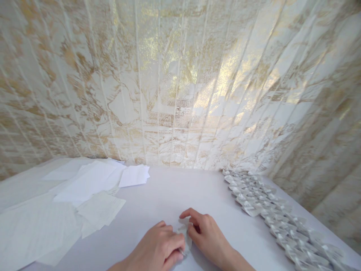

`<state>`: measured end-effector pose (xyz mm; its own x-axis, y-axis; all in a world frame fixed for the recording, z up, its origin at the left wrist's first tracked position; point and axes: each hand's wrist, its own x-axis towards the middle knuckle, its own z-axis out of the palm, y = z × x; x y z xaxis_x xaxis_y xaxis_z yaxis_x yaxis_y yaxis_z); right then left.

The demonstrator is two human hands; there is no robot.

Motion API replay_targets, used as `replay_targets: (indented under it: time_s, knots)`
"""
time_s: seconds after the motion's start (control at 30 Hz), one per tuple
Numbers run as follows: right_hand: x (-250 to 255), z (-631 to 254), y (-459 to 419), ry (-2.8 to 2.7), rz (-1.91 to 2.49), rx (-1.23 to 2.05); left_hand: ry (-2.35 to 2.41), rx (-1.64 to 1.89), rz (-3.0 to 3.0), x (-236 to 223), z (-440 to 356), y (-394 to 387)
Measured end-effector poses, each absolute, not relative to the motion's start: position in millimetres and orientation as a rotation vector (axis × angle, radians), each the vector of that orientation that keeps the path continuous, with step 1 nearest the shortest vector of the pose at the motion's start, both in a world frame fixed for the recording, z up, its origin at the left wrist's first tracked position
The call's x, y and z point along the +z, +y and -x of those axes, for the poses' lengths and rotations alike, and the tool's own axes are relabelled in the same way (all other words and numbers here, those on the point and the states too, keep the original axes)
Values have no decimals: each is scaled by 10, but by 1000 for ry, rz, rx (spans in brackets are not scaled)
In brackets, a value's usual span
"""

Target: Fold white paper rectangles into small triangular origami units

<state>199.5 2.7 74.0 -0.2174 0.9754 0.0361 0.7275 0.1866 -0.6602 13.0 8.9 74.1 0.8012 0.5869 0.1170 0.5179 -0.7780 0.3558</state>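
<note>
At the front middle of the table, a small greyish-white folded piece of paper (188,241) lies between my two hands. My left hand (165,242) is closed, with thumb and fingers pinching the near left side of the piece. At its far right edge is my right hand (207,232), thumb and curled fingers against the paper. The right index finger reaches out over the table top, apart from the others. My fingers cover much of the piece, so its exact shape is hidden.
Loose white and thin greyish sheets (36,226) are spread over the left side, with a small white stack (134,175) beside them. Long rows of folded grey-white paper pieces (282,226) run along the table's right edge. A patterned curtain (175,94) hangs behind the white table (180,192).
</note>
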Motion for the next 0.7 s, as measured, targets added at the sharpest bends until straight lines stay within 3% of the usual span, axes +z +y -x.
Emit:
replay_targets:
  time_s: [0.7]
  knots:
    - [785, -2063, 45, -2042, 1576, 726, 965, 395, -2629, 712, -118, 77]
